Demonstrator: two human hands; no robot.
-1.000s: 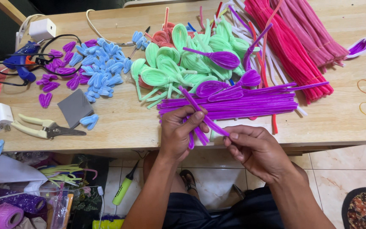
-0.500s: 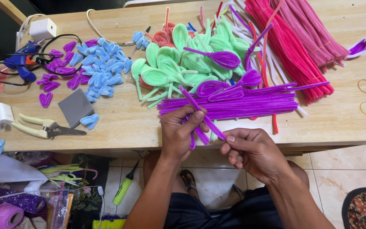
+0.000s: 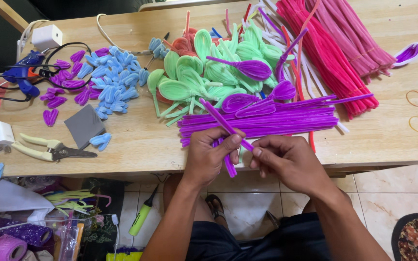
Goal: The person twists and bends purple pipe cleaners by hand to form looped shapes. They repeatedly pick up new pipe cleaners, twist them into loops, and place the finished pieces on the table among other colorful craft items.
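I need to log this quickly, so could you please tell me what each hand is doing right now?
Left hand: closed, gripping purple pipe cleaners.
Right hand: closed, fingers pinching the same pipe cleaners.

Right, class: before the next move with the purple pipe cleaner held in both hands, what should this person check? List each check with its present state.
1. Left hand grips the purple pipe cleaner: ok.
2. Right hand pinches the same stem near its lower part: ok.
3. Free upper end clear of the purple pipe cleaner pile: not ok, it lies across the pile.
4. Cutting pliers within reach: ok, on the table to the left, apart from both hands.
5. Glue gun hot or switched on: cannot tell.
6. Rubber bands at hand: ok, two lie at the table's right end.
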